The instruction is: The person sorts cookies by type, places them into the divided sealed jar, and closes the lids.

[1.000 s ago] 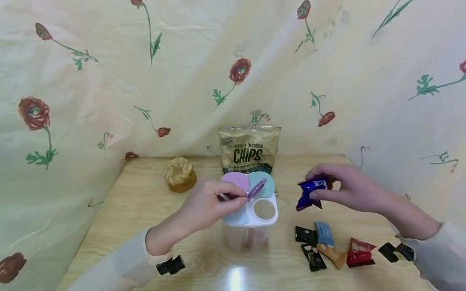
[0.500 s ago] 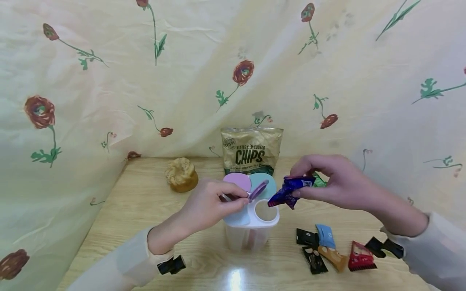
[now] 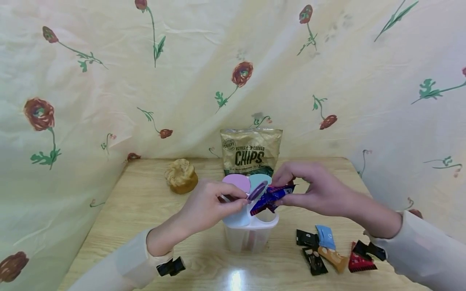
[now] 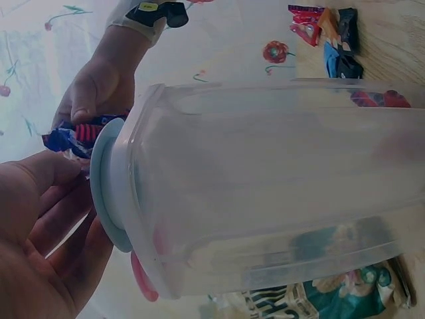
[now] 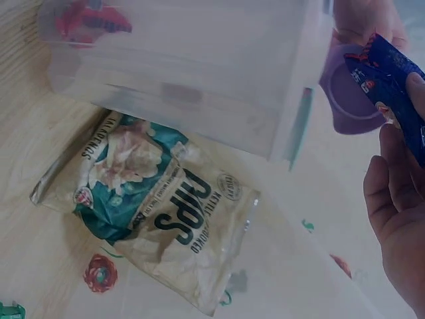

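Note:
My left hand (image 3: 212,202) pinches a purple round lid (image 3: 257,192), tilted up over the top of a clear plastic container (image 3: 240,238). The container's white top carries purple, teal and pale blue lids around one round uncovered opening (image 3: 267,216). Between thumb and fingers, my right hand (image 3: 313,188) holds a blue wrapped candy (image 3: 271,197) just above that opening, beside the purple lid. The right wrist view shows the candy (image 5: 392,86) overlapping the lid (image 5: 352,100). Through the container's wall a red wrapped piece (image 4: 380,99) shows near the bottom.
A gold chips bag (image 3: 251,151) stands behind the container, and a ring-shaped bun (image 3: 181,176) sits at back left. Right of the container lie black, light blue (image 3: 325,236), orange and red (image 3: 360,260) wrapped candies. A green wrapper (image 5: 10,310) lies at the right wrist view's corner.
My right hand has carried the blue candy leftward, from right of the container to above its opening. My left hand keeps the purple lid in place.

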{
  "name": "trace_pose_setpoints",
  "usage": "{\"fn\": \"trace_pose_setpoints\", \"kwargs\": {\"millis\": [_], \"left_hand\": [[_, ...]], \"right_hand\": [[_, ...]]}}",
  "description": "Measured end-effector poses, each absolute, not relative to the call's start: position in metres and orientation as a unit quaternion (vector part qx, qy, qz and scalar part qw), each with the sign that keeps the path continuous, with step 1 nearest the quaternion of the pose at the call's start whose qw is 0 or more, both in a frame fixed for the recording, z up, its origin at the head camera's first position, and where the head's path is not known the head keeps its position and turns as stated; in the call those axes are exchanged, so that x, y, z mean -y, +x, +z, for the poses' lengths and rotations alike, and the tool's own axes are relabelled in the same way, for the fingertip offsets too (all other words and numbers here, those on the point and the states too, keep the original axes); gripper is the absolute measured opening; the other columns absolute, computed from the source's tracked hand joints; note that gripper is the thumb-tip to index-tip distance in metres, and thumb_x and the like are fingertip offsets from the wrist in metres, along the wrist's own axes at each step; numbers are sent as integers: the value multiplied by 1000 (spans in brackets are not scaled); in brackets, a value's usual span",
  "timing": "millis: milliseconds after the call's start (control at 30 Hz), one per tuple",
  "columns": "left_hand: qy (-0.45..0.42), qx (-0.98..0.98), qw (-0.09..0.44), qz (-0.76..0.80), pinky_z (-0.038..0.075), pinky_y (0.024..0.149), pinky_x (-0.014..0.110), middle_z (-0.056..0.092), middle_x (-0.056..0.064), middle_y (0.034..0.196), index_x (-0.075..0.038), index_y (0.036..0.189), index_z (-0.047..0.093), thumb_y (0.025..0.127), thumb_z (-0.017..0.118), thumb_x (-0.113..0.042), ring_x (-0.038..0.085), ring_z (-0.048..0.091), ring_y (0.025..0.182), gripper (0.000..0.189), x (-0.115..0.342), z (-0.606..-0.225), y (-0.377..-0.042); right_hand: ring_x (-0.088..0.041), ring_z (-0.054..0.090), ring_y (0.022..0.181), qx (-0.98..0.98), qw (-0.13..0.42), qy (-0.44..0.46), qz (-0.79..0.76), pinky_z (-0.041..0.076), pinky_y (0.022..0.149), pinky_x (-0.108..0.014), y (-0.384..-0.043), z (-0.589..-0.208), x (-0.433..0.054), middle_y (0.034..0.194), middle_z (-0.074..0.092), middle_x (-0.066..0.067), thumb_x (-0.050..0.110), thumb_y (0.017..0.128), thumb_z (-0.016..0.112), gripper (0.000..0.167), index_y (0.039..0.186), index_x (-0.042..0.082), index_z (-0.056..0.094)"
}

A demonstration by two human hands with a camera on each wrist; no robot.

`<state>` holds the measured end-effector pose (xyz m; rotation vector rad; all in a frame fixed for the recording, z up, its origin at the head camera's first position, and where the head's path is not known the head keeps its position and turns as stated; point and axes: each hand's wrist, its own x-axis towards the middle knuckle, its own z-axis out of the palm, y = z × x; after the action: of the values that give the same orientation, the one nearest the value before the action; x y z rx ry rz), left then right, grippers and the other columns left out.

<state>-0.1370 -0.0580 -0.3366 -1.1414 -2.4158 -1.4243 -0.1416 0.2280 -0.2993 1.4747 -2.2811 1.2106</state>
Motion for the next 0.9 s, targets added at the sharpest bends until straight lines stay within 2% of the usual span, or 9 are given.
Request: {"fn": "trace_pose_setpoints", "kwargs": {"millis": [300,467,900], "left_hand": [[-376,796,51,-471,60,67,20,79,-6,88,-15,94,83,90,78,-11,0,69,77,7,58,-338,-137],[-374,797,51,-472,60,68,20,79,-6,89,-15,94,83,90,78,-11,0,69,78,8,58,-339,-135],[-367,794,50,-483,61,66,22,79,-4,88,-13,94,83,88,79,-10,1,70,77,8,57,-337,-134]], "right_hand": [[-5,58,85,800,80,484,345,52,72,-24,-145,-312,-228,97,64,16,-1,78,85,39,96,27,66],[-7,50,77,818,82,475,314,46,63,-23,-145,-313,-230,92,59,16,-4,76,82,40,91,27,62],[-4,61,83,833,48,463,299,54,68,-25,-143,-313,-226,94,61,15,-10,73,78,40,86,26,67]]}}
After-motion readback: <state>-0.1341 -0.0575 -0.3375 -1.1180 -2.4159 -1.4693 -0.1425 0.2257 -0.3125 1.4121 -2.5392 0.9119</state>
